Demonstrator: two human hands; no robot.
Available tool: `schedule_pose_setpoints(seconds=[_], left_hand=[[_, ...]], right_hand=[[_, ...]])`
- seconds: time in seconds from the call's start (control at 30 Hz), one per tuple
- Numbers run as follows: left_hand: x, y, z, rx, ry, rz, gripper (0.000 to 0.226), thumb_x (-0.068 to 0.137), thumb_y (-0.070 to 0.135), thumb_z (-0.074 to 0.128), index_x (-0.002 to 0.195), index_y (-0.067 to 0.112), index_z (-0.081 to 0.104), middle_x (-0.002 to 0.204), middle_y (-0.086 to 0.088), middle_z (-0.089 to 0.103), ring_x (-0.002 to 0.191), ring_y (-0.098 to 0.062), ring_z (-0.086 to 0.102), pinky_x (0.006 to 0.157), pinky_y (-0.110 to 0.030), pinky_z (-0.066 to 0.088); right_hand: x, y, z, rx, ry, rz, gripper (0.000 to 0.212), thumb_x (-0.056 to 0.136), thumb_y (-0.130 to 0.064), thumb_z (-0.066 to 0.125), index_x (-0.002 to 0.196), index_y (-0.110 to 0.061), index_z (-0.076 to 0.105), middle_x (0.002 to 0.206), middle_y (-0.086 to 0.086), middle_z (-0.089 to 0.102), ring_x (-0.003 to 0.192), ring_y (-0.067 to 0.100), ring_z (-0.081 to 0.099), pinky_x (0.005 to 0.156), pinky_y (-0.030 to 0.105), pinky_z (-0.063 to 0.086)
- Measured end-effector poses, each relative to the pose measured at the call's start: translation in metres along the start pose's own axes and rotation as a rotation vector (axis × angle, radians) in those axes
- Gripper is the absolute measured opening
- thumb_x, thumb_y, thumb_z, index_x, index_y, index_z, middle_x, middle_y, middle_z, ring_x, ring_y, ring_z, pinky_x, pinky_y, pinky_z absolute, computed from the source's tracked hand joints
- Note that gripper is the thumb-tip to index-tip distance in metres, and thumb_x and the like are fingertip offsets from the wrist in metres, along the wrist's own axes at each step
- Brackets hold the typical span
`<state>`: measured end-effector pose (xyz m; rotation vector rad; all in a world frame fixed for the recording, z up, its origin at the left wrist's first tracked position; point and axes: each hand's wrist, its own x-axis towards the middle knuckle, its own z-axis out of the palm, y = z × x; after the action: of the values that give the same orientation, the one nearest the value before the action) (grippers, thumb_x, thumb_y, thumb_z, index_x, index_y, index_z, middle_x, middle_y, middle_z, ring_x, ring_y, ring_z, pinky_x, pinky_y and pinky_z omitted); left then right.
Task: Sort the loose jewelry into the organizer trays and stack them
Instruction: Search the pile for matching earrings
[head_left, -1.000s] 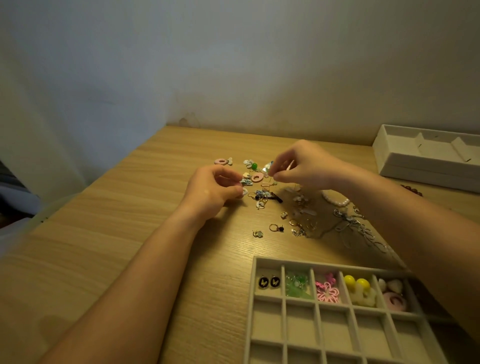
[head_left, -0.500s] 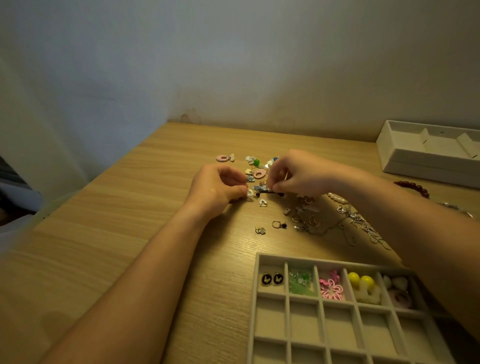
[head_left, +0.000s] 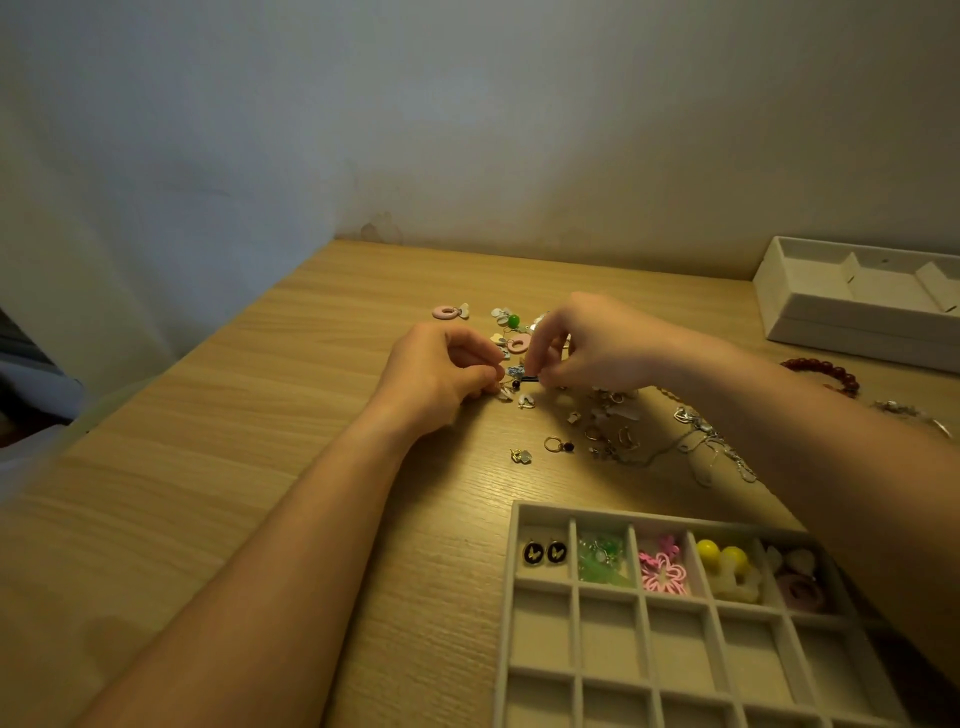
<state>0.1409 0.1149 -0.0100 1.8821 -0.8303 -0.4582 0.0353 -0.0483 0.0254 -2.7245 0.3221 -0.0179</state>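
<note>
Five far-row cells of the grey felt organizer tray nearest me hold earrings. Beyond, over the loose jewelry scattered on the wooden table, my right hand pinches a small dark piece. My left hand curls, contents unclear. Farthest stands a white tray.

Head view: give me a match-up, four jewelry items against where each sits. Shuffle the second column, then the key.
Items:
1. black oval earrings
2. yellow balls
3. red bead bracelet
4. green ball

Places:
A. on the table, nearest the white box
B. tray, far row, leftmost compartment
C. on the table, far edge of the loose pile
D. tray, far row, fourth compartment from the left

Pairs: 1-B, 2-D, 3-A, 4-C.
</note>
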Motion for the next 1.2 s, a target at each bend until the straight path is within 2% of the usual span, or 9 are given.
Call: schedule_pose_setpoints(seconds=[0.23, 0.4, 0.57, 0.67, 0.77, 0.83, 0.93, 1.1, 1.2], left_hand=[[0.004, -0.005, -0.004, -0.030, 0.080, -0.019, 0.020, 0.098, 0.004, 0.058, 0.093, 0.020, 0.068, 0.093, -0.005, 0.075, 0.067, -0.020, 0.075, 0.054, -0.027, 0.054], [0.007, -0.011, -0.007, 0.408, 0.144, 0.058, 0.014, 0.091, 0.020, 0.070, 0.100, 0.031, 0.073, 0.094, 0.013, 0.067, 0.088, -0.010, 0.063, 0.081, -0.026, 0.048], [0.004, -0.008, -0.003, 0.425, -0.037, 0.102, 0.022, 0.092, 0.030, 0.070, 0.113, 0.035, 0.072, 0.098, 0.010, 0.062, 0.087, -0.007, 0.059, 0.083, -0.030, 0.050], [0.003, -0.005, -0.001, 0.429, -0.092, 0.135, 0.018, 0.090, 0.028, 0.072, 0.105, 0.038, 0.076, 0.097, 0.009, 0.062, 0.072, -0.003, 0.052, 0.081, -0.031, 0.050], [0.001, -0.002, -0.002, 0.459, -0.102, 0.145, 0.015, 0.090, 0.027, 0.071, 0.094, 0.040, 0.077, 0.106, 0.008, 0.063, 0.091, -0.008, 0.058, 0.087, -0.034, 0.052], [0.000, -0.001, -0.005, 0.476, -0.089, 0.128, 0.019, 0.091, 0.021, 0.068, 0.089, 0.036, 0.078, 0.105, 0.011, 0.060, 0.100, -0.010, 0.056, 0.091, -0.032, 0.049], [-0.003, -0.001, -0.008, 0.425, -0.088, 0.071, 0.029, 0.088, 0.012, 0.061, 0.080, 0.033, 0.080, 0.091, 0.017, 0.059, 0.088, -0.006, 0.052, 0.078, -0.026, 0.042], [0.001, -0.004, -0.013, 0.272, 0.147, -0.011, 0.031, 0.089, 0.007, 0.055, 0.084, 0.027, 0.078, 0.071, 0.010, 0.062, 0.056, -0.014, 0.053, 0.063, -0.036, 0.053], [0.014, -0.010, -0.016, 0.269, 0.276, -0.032, 0.030, 0.092, 0.010, 0.054, 0.105, 0.031, 0.072, 0.101, 0.012, 0.065, 0.076, -0.014, 0.060, 0.077, -0.038, 0.057]], right_hand=[[0.006, -0.002, 0.005, 0.004, 0.059, 0.007, 0.009, 0.090, -0.025, 0.074, 0.096, -0.032, 0.075, 0.083, -0.014, 0.061, 0.078, 0.006, 0.056, 0.062, 0.024, 0.042], [-0.001, 0.000, 0.008, -0.080, -0.040, -0.062, 0.007, 0.085, -0.032, 0.080, 0.091, -0.034, 0.076, 0.081, -0.017, 0.059, 0.077, 0.004, 0.053, 0.062, 0.025, 0.038], [-0.004, 0.005, -0.003, -0.068, -0.054, -0.017, 0.007, 0.086, -0.025, 0.078, 0.087, -0.032, 0.076, 0.080, -0.021, 0.058, 0.077, 0.004, 0.054, 0.062, 0.019, 0.036], [-0.003, 0.005, -0.004, -0.014, -0.001, -0.013, 0.019, 0.089, -0.022, 0.074, 0.099, -0.038, 0.074, 0.096, -0.010, 0.067, 0.091, 0.014, 0.059, 0.068, 0.024, 0.044], [-0.001, 0.001, 0.002, 0.004, -0.048, -0.049, 0.032, 0.091, -0.022, 0.069, 0.115, -0.043, 0.073, 0.102, 0.008, 0.069, 0.087, 0.023, 0.061, 0.074, 0.038, 0.050], [-0.004, -0.003, 0.004, -0.042, -0.092, -0.057, 0.033, 0.093, -0.020, 0.065, 0.115, -0.043, 0.073, 0.097, 0.013, 0.066, 0.083, 0.024, 0.059, 0.074, 0.040, 0.049], [-0.012, -0.003, -0.001, -0.058, -0.132, -0.042, 0.026, 0.094, -0.020, 0.063, 0.100, -0.043, 0.076, 0.098, 0.007, 0.067, 0.091, 0.024, 0.060, 0.080, 0.044, 0.052], [-0.011, 0.012, -0.015, 0.075, 0.020, 0.034, 0.023, 0.096, -0.016, 0.060, 0.099, -0.034, 0.075, 0.094, -0.015, 0.063, 0.079, -0.001, 0.059, 0.064, 0.016, 0.044], [0.001, 0.018, -0.009, 0.090, 0.051, 0.074, 0.037, 0.096, -0.010, 0.058, 0.123, -0.032, 0.068, 0.113, -0.006, 0.063, 0.092, 0.007, 0.059, 0.081, 0.028, 0.053]])
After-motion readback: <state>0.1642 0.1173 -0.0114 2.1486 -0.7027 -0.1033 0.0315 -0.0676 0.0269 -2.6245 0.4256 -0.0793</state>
